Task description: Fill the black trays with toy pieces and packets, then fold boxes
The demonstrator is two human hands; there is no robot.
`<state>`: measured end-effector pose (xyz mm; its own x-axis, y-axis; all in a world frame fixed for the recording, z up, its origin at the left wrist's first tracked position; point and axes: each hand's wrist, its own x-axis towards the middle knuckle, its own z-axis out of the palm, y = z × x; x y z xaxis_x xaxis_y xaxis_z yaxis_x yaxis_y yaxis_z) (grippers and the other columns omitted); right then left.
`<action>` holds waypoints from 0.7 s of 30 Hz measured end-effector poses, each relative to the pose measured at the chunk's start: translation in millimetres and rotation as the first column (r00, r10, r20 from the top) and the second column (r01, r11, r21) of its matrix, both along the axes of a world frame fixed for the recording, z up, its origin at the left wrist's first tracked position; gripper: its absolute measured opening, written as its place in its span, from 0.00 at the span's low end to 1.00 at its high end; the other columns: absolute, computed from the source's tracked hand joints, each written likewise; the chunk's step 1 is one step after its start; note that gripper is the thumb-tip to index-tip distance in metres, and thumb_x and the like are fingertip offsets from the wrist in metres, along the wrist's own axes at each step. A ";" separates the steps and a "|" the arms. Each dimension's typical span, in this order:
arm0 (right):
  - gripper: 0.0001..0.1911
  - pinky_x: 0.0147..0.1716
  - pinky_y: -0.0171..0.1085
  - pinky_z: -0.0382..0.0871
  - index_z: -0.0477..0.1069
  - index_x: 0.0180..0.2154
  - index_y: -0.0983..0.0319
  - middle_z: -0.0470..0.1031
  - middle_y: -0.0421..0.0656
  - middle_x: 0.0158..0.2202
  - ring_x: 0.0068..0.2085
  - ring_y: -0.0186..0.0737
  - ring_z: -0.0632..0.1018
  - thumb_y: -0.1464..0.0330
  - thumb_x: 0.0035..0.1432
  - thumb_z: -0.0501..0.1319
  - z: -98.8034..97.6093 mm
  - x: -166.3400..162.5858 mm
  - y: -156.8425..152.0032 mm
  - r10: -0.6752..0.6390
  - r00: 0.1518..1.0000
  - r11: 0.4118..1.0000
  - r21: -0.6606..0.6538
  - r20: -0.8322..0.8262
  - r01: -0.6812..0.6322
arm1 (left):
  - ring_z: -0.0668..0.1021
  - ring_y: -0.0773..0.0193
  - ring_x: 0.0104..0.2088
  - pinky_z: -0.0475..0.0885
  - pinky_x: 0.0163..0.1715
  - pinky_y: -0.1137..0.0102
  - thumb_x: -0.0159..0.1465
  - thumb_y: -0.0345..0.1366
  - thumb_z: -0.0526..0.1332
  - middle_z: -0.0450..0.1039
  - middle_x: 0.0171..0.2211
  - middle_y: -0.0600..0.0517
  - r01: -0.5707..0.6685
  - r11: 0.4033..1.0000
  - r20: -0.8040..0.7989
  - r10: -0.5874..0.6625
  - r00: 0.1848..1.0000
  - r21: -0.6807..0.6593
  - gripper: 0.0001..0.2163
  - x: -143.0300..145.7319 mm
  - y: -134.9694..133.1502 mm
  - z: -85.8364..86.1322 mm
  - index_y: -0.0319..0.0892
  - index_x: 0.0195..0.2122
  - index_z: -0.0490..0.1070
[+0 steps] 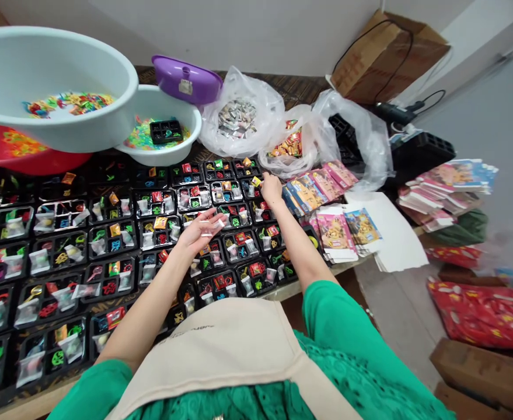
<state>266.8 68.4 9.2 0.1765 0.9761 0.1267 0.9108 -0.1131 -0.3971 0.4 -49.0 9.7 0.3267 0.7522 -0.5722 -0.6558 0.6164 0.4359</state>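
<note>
Two hands work over rows of black trays [111, 254] on the worktop [28, 402]. The right hand [271, 188] has its fingers clamped on a small yellow piece [256, 181] above a far tray. The left hand [201, 230] lies palm-up, fingers apart, cradling clear packets [219, 223].

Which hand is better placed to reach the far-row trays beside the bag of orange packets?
Right, probably. The right hand is stretched out over the far-row trays, pinching a small yellow packet, next to the bag. The left hand lies palm up, closer to the body.
</note>
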 end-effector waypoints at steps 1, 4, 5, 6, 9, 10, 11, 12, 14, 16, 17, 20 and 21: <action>0.18 0.54 0.48 0.62 0.72 0.51 0.71 0.74 0.61 0.49 0.52 0.52 0.70 0.81 0.59 0.56 -0.3 -2.3 -2.7 0.027 0.999 1.000 0.011 -0.016 -0.027 | 0.79 0.51 0.53 0.78 0.50 0.66 0.48 0.12 0.60 0.75 0.49 0.37 -0.009 1.000 0.000 0.009 1.000 0.013 0.25 -0.6 -0.1 0.0 0.36 0.46 0.69; 0.21 0.58 0.48 0.58 0.69 0.56 0.69 0.69 0.62 0.57 0.56 0.51 0.67 0.75 0.61 0.61 4.9 -28.3 -24.5 0.134 0.990 0.988 0.084 -0.053 -0.129 | 0.79 0.52 0.54 0.77 0.49 0.68 0.50 0.13 0.61 0.75 0.51 0.38 -0.052 0.998 -0.015 0.052 0.999 0.041 0.23 -1.9 1.8 -1.7 0.38 0.46 0.70; 0.22 0.59 0.46 0.59 0.70 0.57 0.67 0.69 0.58 0.57 0.56 0.49 0.68 0.71 0.62 0.62 7.4 -41.4 -35.1 0.189 0.980 0.978 0.101 -0.066 -0.182 | 0.79 0.53 0.54 0.77 0.50 0.68 0.50 0.14 0.62 0.75 0.51 0.39 -0.067 0.996 -0.016 0.068 0.998 0.052 0.23 -1.7 3.0 -2.5 0.38 0.46 0.70; 0.21 0.57 0.44 0.62 0.71 0.56 0.64 0.72 0.54 0.55 0.54 0.47 0.70 0.67 0.62 0.63 9.6 -55.3 -46.7 0.261 0.961 0.962 0.107 -0.091 -0.251 | 0.79 0.54 0.54 0.76 0.50 0.68 0.50 0.14 0.62 0.75 0.51 0.39 -0.084 0.995 -0.017 0.085 0.996 0.061 0.23 -1.0 4.4 -3.4 0.38 0.46 0.71; 0.14 0.51 0.39 0.69 0.77 0.48 0.57 0.77 0.44 0.46 0.47 0.41 0.76 0.63 0.61 0.64 11.7 -93.3 -81.2 0.482 0.843 0.875 0.089 -0.240 -0.475 | 0.80 0.60 0.52 0.75 0.50 0.70 0.51 0.17 0.63 0.77 0.49 0.43 -0.142 0.986 -0.035 0.146 0.989 0.091 0.23 4.4 8.0 -5.5 0.41 0.47 0.71; 0.12 0.51 0.40 0.69 0.78 0.46 0.57 0.77 0.44 0.47 0.47 0.40 0.77 0.63 0.62 0.64 11.0 -102.5 -90.7 0.505 0.810 0.861 0.104 -0.299 -0.498 | 0.80 0.62 0.51 0.75 0.49 0.72 0.52 0.18 0.63 0.77 0.48 0.44 -0.159 0.982 -0.046 0.164 0.985 0.106 0.23 7.0 8.6 -5.8 0.42 0.48 0.71; 0.11 0.52 0.40 0.69 0.79 0.45 0.57 0.77 0.45 0.48 0.48 0.41 0.77 0.63 0.61 0.64 9.8 -109.5 -98.5 0.508 0.782 0.857 0.124 -0.360 -0.500 | 0.80 0.63 0.50 0.75 0.48 0.73 0.52 0.18 0.63 0.77 0.48 0.46 -0.173 0.977 -0.055 0.181 0.982 0.127 0.23 9.5 8.9 -5.9 0.43 0.48 0.72; 0.10 0.53 0.41 0.69 0.80 0.43 0.56 0.77 0.45 0.49 0.49 0.41 0.78 0.63 0.61 0.65 8.4 -114.3 -104.2 0.491 0.764 0.866 0.144 -0.418 -0.478 | 0.79 0.64 0.50 0.74 0.48 0.74 0.52 0.19 0.64 0.77 0.48 0.46 -0.184 0.971 -0.060 0.195 0.979 0.152 0.22 12.0 9.0 -5.9 0.43 0.47 0.72; 0.08 0.51 0.40 0.71 0.81 0.40 0.56 0.78 0.44 0.49 0.48 0.41 0.79 0.64 0.59 0.66 6.3 -118.3 -108.6 0.436 0.730 0.894 0.161 -0.526 -0.418 | 0.79 0.65 0.50 0.74 0.48 0.74 0.52 0.20 0.65 0.77 0.49 0.47 -0.197 0.959 -0.060 0.213 0.975 0.206 0.20 15.8 9.0 -5.4 0.44 0.45 0.72; 0.06 0.46 0.38 0.74 0.82 0.37 0.56 0.81 0.42 0.43 0.44 0.40 0.80 0.66 0.57 0.67 5.9 -116.2 -101.3 0.398 0.687 0.907 0.147 -0.608 -0.395 | 0.79 0.65 0.50 0.73 0.48 0.74 0.53 0.21 0.66 0.77 0.49 0.47 -0.207 0.948 -0.051 0.225 0.973 0.240 0.18 17.6 9.7 -4.7 0.43 0.44 0.73; 0.05 0.45 0.38 0.74 0.82 0.36 0.56 0.82 0.41 0.40 0.41 0.40 0.81 0.67 0.57 0.67 6.3 -112.9 -92.3 0.382 0.677 0.912 0.139 -0.629 -0.386 | 0.79 0.64 0.49 0.74 0.49 0.72 0.54 0.22 0.66 0.77 0.49 0.47 -0.212 0.946 -0.037 0.228 0.973 0.244 0.17 17.6 10.5 -4.4 0.43 0.44 0.72; 0.08 0.47 0.38 0.74 0.81 0.38 0.59 0.82 0.42 0.40 0.41 0.40 0.80 0.69 0.57 0.64 8.1 -93.5 -43.0 0.324 0.716 0.942 0.142 -0.619 -0.303 | 0.81 0.62 0.43 0.77 0.44 0.68 0.60 0.24 0.62 0.78 0.46 0.46 -0.223 0.960 -0.006 0.228 0.974 0.172 0.14 13.7 14.7 -3.4 0.43 0.46 0.71; 0.10 0.49 0.39 0.73 0.80 0.40 0.60 0.82 0.43 0.43 0.43 0.41 0.80 0.71 0.58 0.62 8.0 -84.3 -20.8 0.288 0.747 0.957 0.149 -0.599 -0.250 | 0.82 0.64 0.37 0.78 0.38 0.70 0.61 0.24 0.61 0.78 0.42 0.46 -0.218 0.969 -0.010 0.220 0.975 0.121 0.13 11.5 16.4 -3.1 0.43 0.46 0.70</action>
